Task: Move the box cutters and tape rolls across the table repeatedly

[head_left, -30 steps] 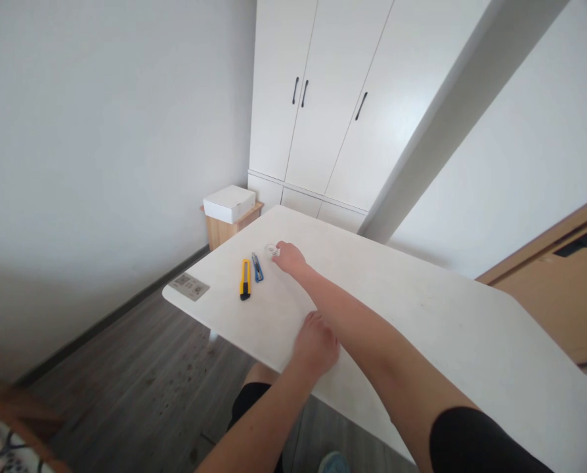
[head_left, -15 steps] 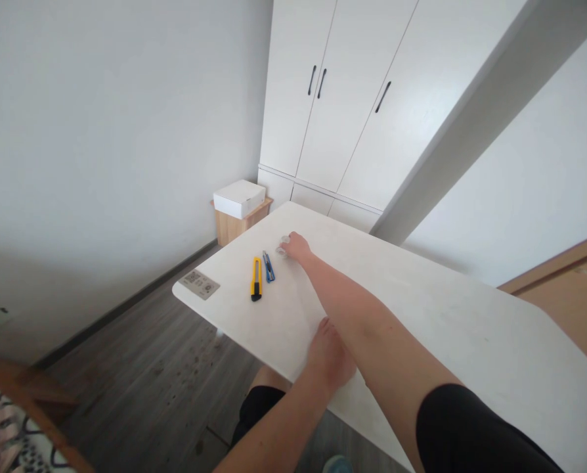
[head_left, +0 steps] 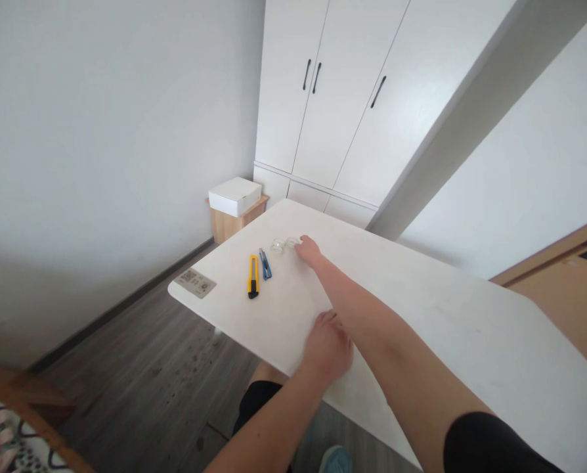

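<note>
Right hand (head_left: pixel 309 250) reaches far across the white table (head_left: pixel 421 315), fingertips touching a small clear tape roll (head_left: pixel 280 245), grip too small to tell | left hand (head_left: pixel 329 341) lies flat, fingers spread, holding nothing, at the near table edge | blue cutter (head_left: pixel 264 263) and yellow utility knife (head_left: pixel 251 276) lie left of the roll.

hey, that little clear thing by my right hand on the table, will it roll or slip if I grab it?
The clear item looks small, thin and see-through, so probably light and apt to skid on the smooth white table. It seems to lie flat, so rolling looks unlikely. Right hand is right beside it; contact is unclear.
</note>
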Available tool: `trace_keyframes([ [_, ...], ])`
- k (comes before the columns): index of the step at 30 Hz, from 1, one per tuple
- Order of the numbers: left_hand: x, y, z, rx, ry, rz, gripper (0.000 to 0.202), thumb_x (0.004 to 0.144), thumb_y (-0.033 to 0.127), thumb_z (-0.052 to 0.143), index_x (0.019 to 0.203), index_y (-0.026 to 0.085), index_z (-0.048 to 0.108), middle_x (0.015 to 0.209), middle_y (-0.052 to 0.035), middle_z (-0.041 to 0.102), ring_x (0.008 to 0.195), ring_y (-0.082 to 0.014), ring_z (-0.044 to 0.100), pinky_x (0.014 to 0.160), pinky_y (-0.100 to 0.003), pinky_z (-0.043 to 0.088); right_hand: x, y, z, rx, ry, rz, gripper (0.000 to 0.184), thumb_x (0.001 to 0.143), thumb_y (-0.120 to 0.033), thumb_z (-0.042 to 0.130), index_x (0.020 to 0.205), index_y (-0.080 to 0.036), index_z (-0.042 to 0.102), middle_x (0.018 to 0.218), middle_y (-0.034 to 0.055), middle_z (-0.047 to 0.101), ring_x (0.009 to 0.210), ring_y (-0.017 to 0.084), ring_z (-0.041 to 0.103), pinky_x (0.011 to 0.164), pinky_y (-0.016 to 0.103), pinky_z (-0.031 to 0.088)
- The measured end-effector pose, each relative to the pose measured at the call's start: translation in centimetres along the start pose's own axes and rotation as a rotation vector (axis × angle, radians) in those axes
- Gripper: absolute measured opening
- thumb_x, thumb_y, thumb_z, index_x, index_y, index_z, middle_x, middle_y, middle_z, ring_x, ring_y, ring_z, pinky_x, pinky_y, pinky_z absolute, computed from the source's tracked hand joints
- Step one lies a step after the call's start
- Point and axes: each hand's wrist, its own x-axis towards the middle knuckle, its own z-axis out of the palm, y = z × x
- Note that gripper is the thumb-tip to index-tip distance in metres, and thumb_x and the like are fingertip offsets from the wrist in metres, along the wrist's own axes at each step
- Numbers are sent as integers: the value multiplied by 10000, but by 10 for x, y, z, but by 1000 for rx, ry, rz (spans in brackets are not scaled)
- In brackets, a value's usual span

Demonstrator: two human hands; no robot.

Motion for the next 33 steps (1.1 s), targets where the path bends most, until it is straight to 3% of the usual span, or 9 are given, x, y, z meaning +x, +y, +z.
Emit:
trace_keyframes([
  [3, 0, -1, -2, 86, -50, 11, 271, 890, 155, 517, 1062, 157, 726, 1260, -147, 676, 1254, -294, 552, 1119, -477, 399, -46, 46, -21, 59, 2, -130, 410, 965, -337, 528, 1328, -161, 603, 1423, 123, 593, 1301, 238, 546, 1079, 355, 415],
  [6, 0, -2, -1, 152, -86, 34, 312, 913, 164, 494, 1134, 158, 716, 1364, -152, 623, 1307, -300, 518, 1123, -484, 392, -119, 126, -41, 115, 101, -180, 428, 959, -399, 517, 1340, -225, 605, 1428, 73, 598, 1309, 226, 543, 1088, 390, 430],
  [11, -1, -6, 4, 221, -94, 58, 329, 955, 215, 480, 1197, 175, 699, 1376, -139, 624, 1304, -282, 530, 1120, -469, 396, -265, 277, -62, 9, 286, 80, 525, 953, -530, 467, 1341, -209, 616, 1418, 114, 603, 1339, 286, 527, 1142, 476, 397],
  [15, -1, -9, 8, 287, -81, 84, 354, 964, 247, 482, 1248, 170, 679, 1378, -143, 626, 1298, -282, 546, 1122, -473, 403, -346, 351, -83, -142, 355, 139, 592, 955, -569, 438, 1340, -157, 619, 1443, 150, 577, 1424, 318, 428, 1194, 511, 319],
  [19, 0, -11, 8, 340, -68, 121, 351, 964, 263, 475, 1219, 175, 698, 1349, -137, 648, 1266, -279, 580, 1103, -464, 438, -375, 370, -96, -242, 357, 154, 645, 979, -572, 387, 1432, -140, 544, 1513, 157, 504, 1455, 306, 380, 1192, 518, 301],
  [24, 1, -12, 7, 379, -49, 172, 354, 966, 266, 461, 1197, 165, 710, 1318, -135, 669, 1233, -273, 607, 1092, -453, 463, -376, 356, -88, -350, 255, 183, 695, 989, -607, 369, 1501, -149, 473, 1579, 166, 412, 1472, 312, 342, 1192, 550, 242],
  [33, 2, -13, 6, 370, -35, 212, 383, 980, 296, 435, 1182, 138, 720, 1285, -150, 685, 1208, -276, 627, 1096, -449, 469, -378, 350, -91, -340, 226, 201, 691, 993, -608, 361, 1519, -170, 456, 1593, 158, 393, 1483, 297, 317, 1200, 525, 205],
])
